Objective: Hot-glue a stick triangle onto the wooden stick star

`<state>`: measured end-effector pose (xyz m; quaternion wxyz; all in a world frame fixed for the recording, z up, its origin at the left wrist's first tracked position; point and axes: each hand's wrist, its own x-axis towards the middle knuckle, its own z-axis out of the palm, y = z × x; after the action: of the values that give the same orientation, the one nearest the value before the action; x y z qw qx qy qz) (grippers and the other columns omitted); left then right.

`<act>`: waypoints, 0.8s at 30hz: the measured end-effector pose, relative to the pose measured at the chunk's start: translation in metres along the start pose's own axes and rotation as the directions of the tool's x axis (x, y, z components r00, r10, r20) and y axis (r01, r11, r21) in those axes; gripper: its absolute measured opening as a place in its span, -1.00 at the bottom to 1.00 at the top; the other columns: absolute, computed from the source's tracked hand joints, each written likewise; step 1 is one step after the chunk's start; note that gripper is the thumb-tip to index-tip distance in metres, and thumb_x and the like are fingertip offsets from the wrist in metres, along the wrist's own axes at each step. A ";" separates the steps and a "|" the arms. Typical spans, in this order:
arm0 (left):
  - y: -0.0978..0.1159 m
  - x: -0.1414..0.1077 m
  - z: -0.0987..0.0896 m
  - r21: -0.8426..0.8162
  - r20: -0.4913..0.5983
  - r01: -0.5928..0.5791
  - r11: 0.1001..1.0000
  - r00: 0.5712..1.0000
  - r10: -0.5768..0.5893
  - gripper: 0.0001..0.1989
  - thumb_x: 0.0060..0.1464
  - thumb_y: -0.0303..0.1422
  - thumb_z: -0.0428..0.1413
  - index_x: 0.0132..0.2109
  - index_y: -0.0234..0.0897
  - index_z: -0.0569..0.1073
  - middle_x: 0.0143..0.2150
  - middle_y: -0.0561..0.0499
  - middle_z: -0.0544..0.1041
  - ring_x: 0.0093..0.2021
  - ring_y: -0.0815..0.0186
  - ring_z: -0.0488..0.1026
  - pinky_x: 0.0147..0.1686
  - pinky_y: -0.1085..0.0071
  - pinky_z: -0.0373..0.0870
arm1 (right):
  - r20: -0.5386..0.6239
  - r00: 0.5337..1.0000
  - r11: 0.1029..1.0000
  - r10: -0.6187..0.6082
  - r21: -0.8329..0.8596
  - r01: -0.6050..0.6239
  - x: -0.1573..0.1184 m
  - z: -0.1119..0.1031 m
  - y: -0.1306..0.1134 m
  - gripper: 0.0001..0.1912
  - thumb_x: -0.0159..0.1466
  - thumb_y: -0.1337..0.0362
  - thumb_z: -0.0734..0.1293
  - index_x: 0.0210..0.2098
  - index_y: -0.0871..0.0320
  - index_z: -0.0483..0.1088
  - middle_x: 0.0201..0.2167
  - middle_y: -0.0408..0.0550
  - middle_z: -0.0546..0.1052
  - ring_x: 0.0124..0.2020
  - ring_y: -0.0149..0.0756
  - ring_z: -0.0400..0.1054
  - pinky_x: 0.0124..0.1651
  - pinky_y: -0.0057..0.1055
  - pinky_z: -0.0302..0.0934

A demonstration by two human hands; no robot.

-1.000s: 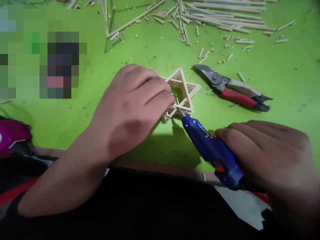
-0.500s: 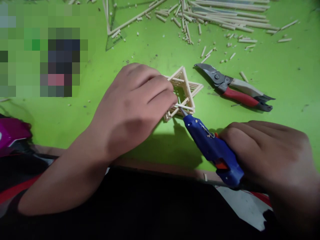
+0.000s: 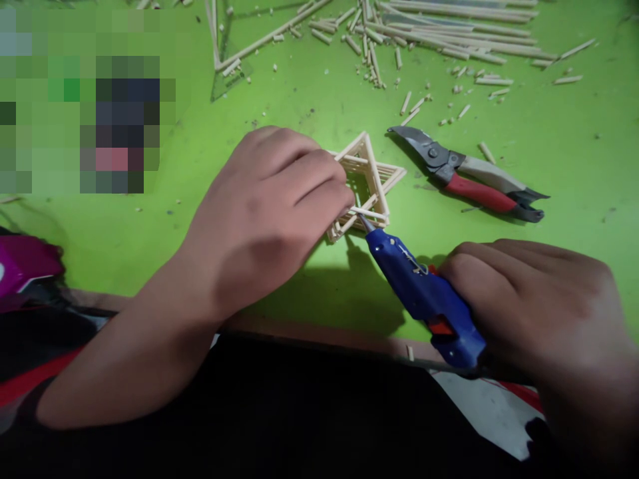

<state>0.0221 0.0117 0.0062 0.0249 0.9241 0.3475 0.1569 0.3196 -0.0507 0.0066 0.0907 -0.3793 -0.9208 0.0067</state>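
A star-shaped frame of stacked wooden sticks (image 3: 377, 176) stands on the green table in front of me. My left hand (image 3: 279, 193) is closed over its left side, fingertips pinching it near the front stick; the hand hides that part of the star. In my right hand (image 3: 544, 299) is a blue hot glue gun (image 3: 419, 293), gripped by its handle with fingers wrapped round. Its metal nozzle points up and left and meets the front stick of the star, close to my left fingertips.
Red-handled pruning shears (image 3: 464, 173) lie right of the star. Long wooden sticks (image 3: 459, 33) and several cut pieces are scattered at the back. A triangle of sticks (image 3: 269, 40) lies over a clear set square (image 3: 217, 90). A magenta object (image 3: 32, 269) sits at the left edge.
Almost nothing differs. The rear of the glue gun and my right hand have shifted very slightly upward, while the nozzle stays at the same spot on the star.
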 end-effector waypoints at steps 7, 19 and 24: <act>-0.001 -0.001 0.000 -0.024 0.004 0.007 1.000 1.000 -0.007 -0.76 0.48 -0.40 0.06 -0.03 -0.19 0.66 0.11 -0.15 0.68 0.18 -0.12 0.50 0.17 -0.22 0.46 | 0.035 0.999 0.999 0.022 0.023 -0.023 0.000 -0.001 -0.001 -0.68 0.54 0.43 0.24 -0.35 0.03 0.22 -0.47 -0.17 0.25 -0.47 -0.24 0.11 -0.39 -0.22 -0.01; -0.001 0.001 0.000 -0.035 0.005 0.023 0.999 1.000 -0.023 -0.75 0.47 -0.38 0.10 -0.03 -0.12 0.70 0.09 -0.10 0.69 0.17 -0.13 0.53 0.15 -0.23 0.47 | -0.019 1.000 1.000 -0.015 0.015 0.016 -0.001 0.002 0.000 -0.66 0.53 0.42 0.29 -0.35 0.02 0.15 -0.47 -0.20 0.17 -0.48 -0.26 0.04 -0.40 -0.21 -0.06; -0.002 0.001 0.001 -0.029 -0.019 -0.001 1.000 1.000 0.001 -0.75 0.48 -0.37 0.10 -0.02 -0.20 0.71 0.06 -0.14 0.71 0.15 -0.12 0.55 0.14 -0.24 0.50 | -0.049 0.998 1.000 -0.030 0.005 0.030 -0.002 0.005 0.002 -0.67 0.52 0.43 0.26 -0.35 0.01 0.15 -0.49 -0.21 0.17 -0.49 -0.27 0.05 -0.40 -0.21 -0.06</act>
<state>0.0220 0.0143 0.0054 0.0351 0.9223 0.3450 0.1706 0.3212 -0.0507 0.0012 0.1146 -0.3653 -0.9238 -0.0014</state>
